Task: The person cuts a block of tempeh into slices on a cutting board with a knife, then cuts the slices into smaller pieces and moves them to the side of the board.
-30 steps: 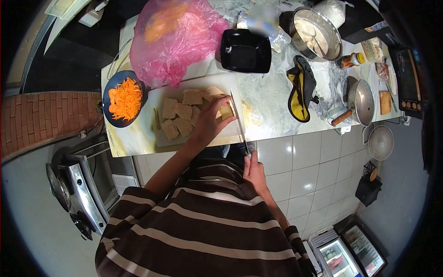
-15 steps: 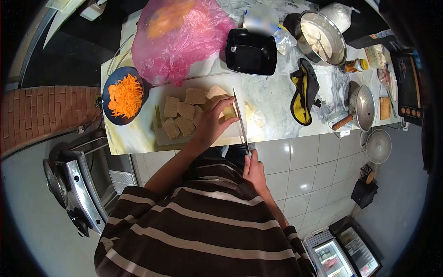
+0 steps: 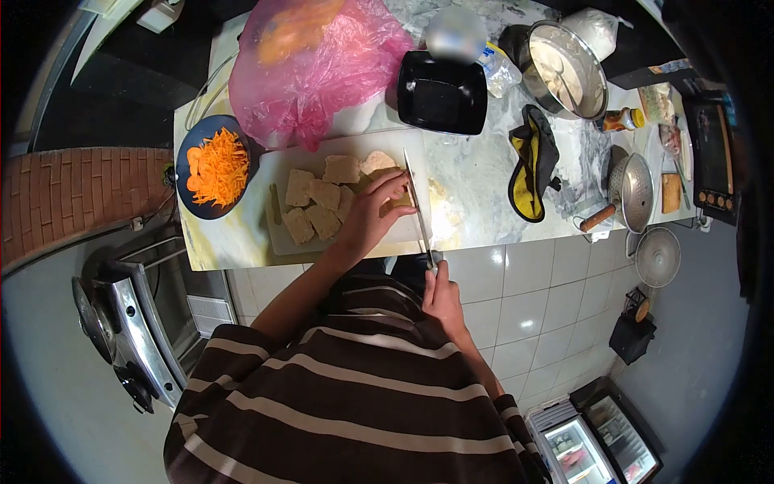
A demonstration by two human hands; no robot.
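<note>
My right hand (image 3: 443,300) grips the handle of a long knife (image 3: 414,194) near the counter's front edge. The narrow blade points away from me, over the right part of a white cutting board (image 3: 282,239). My left hand (image 3: 369,219) is curled beside the blade, thumb and fingertips closed around a piece mostly hidden under them; it appears to be a beige block. Several rough-surfaced beige square blocks (image 3: 325,195) lie left of and beyond this hand. A thin greenish strip (image 3: 275,203) rests along the board's left side.
Left of the board is a dark plate (image 3: 191,206) of shredded carrot (image 3: 222,171). Behind stand a pink plastic bag (image 3: 322,81) and a black square bowl (image 3: 442,95). Farther right are a black-and-yellow cloth item (image 3: 532,161), a metal pot (image 3: 598,89) with pale batter and a strainer (image 3: 637,194).
The knife blade has shifted slightly left, against my left fingers. The piece under those fingers is now more hidden. The whole view has shifted a little.
</note>
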